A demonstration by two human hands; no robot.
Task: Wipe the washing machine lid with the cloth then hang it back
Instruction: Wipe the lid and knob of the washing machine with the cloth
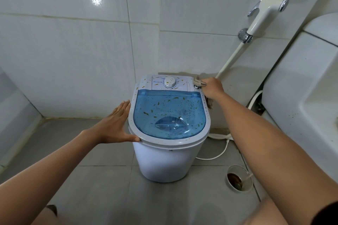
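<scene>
A small white washing machine (164, 160) stands on the floor against the tiled wall. Its blue see-through lid (170, 113) is down and speckled with small yellow and dark bits. A round white dial (169, 81) sits on the control panel behind the lid. My left hand (117, 124) rests flat and open against the left rim of the machine, thumb on the front edge. My right hand (213, 87) is at the back right corner, shut on a beige cloth (199, 82) that lies bunched on the rim; part of the cloth hangs below the hand.
A white bidet sprayer (265, 14) hangs on the wall at the right, its hose (228, 60) running down behind the machine. A white sink (301, 97) juts in from the right. A floor drain (239, 178) and a white cord (217, 153) lie right of the machine.
</scene>
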